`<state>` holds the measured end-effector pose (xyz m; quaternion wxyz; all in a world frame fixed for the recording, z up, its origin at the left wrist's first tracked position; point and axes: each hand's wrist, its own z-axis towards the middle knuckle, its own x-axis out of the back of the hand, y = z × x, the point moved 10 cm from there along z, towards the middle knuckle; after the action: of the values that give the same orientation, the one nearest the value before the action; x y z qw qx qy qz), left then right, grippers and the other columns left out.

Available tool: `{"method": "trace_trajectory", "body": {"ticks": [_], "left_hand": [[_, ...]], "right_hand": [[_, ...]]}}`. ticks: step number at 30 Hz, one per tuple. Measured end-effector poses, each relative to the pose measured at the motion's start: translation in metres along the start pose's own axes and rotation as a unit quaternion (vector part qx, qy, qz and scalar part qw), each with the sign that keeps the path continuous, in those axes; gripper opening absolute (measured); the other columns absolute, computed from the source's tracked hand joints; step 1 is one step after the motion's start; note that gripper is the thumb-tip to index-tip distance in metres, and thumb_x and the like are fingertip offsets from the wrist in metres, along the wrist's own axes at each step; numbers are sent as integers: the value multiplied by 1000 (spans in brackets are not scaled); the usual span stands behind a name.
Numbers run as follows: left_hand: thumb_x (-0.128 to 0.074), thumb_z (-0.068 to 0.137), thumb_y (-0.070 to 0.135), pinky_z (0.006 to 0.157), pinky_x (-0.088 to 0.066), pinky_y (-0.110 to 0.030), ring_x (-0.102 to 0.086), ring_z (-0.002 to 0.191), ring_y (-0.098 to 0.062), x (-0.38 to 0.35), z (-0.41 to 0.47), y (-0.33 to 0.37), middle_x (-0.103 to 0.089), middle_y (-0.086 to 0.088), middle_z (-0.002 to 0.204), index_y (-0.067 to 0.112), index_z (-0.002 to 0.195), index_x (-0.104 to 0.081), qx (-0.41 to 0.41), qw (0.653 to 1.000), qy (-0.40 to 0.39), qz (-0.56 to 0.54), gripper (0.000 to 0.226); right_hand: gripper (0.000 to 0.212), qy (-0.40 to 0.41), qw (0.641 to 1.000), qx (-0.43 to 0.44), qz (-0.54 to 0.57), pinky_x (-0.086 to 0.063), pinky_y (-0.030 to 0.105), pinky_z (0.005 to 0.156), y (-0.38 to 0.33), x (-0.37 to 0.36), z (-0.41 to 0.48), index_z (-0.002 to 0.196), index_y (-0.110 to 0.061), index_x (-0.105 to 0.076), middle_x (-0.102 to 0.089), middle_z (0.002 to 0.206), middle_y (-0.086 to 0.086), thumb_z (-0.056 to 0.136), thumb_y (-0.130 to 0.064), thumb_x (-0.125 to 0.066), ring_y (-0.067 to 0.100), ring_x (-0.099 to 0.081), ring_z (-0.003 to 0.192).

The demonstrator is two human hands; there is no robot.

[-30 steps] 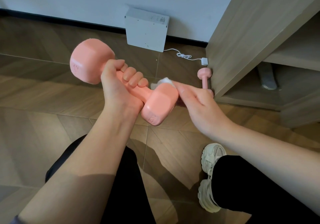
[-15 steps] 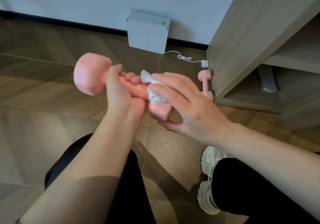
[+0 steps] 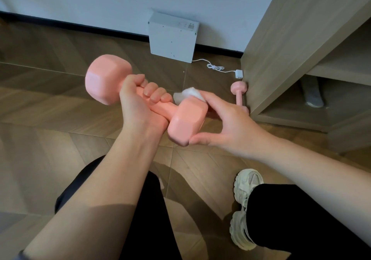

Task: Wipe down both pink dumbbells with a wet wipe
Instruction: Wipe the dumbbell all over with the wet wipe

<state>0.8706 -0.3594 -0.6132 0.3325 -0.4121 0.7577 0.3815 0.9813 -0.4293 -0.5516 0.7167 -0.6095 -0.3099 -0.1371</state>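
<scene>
My left hand grips the handle of a pink dumbbell and holds it in the air at a slant, one head up left, the other down right. My right hand wraps around the lower right head, thumb under it, and its fingers press a crumpled white wet wipe against the top of that head. A second pink dumbbell lies on the floor against the base of the wooden cabinet, partly hidden behind my right hand.
A wooden cabinet with open shelves stands at the right. A white box leans on the wall, its white cable and plug trailing on the wood floor. My black-trousered legs and a white sneaker are below.
My right hand slid with the wipe from the handle back out to the lower right head. The dumbbell tilted and rose slightly in my left hand.
</scene>
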Motion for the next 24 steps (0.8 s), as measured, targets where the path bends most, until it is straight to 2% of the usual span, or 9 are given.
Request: {"method": "trace_trajectory", "body": {"ticks": [3,5,7,11,14,16,19,22,24], "left_hand": [[-46,88,15,38,-29,-21,-23,38,-9,-6,1,1,-25,8,47,18,57,-34,-2,1000,-19,18,34],[-46,88,15,38,-29,-21,-24,37,-9,-7,3,1,-25,8,47,19,58,-34,9,999,-24,37,33],[-46,88,15,38,-30,-21,-25,37,-8,-8,5,0,-26,8,47,19,60,-34,32,997,-32,60,31],[-47,88,16,39,-29,-20,-26,36,-7,-7,4,-8,-28,9,46,19,59,-36,83,990,-47,99,30],[-47,87,16,38,-28,-20,-25,36,-8,-8,1,-17,-27,9,46,19,57,-37,113,985,-61,115,32],[-47,87,16,37,-28,-20,-24,36,-8,-9,0,-22,-26,8,45,19,57,-37,129,980,-73,131,32],[-46,88,16,37,-30,-20,-24,35,-8,-9,-1,-27,-26,8,44,19,58,-36,136,970,-92,179,31],[-46,87,16,37,-31,-21,-24,35,-9,-6,-2,-29,-26,7,44,19,58,-36,140,958,-101,230,31],[-47,87,16,37,-31,-20,-24,35,-9,-3,-1,-30,-27,7,44,19,58,-37,137,953,-97,253,31]], "right_hand": [[50,-29,988,-95,121,-44,30,104,21,-7,-2,128,-26,-51,-65,117,-3,85,-48,-66,8,-59,112],[27,-7,983,-91,158,-43,19,101,19,-3,-2,122,-27,-57,-66,112,6,96,-32,-51,15,-59,107],[29,21,987,-79,138,-32,-2,92,14,4,-2,116,-31,-59,-67,114,13,102,-14,-40,16,-56,110],[26,40,993,-80,82,-41,11,94,20,10,-3,113,-7,-68,-65,115,5,98,3,-49,6,-59,110],[21,52,984,-109,129,-51,18,82,27,12,-1,109,-9,-66,-71,99,1,95,2,-55,4,-65,90],[16,48,981,-118,144,-49,14,75,27,13,1,100,-11,-67,-72,89,0,93,1,-58,3,-65,80],[21,-10,988,-116,105,-40,1,78,21,2,3,99,-14,-71,-73,94,-4,94,0,-56,3,-67,89],[23,-48,986,-124,102,-46,27,80,21,-14,0,102,-16,-73,-72,96,10,94,-8,-53,24,-63,93],[18,-62,985,-119,106,-42,34,73,19,-21,-3,101,-12,-72,-68,89,14,94,-21,-59,21,-57,79]]}}
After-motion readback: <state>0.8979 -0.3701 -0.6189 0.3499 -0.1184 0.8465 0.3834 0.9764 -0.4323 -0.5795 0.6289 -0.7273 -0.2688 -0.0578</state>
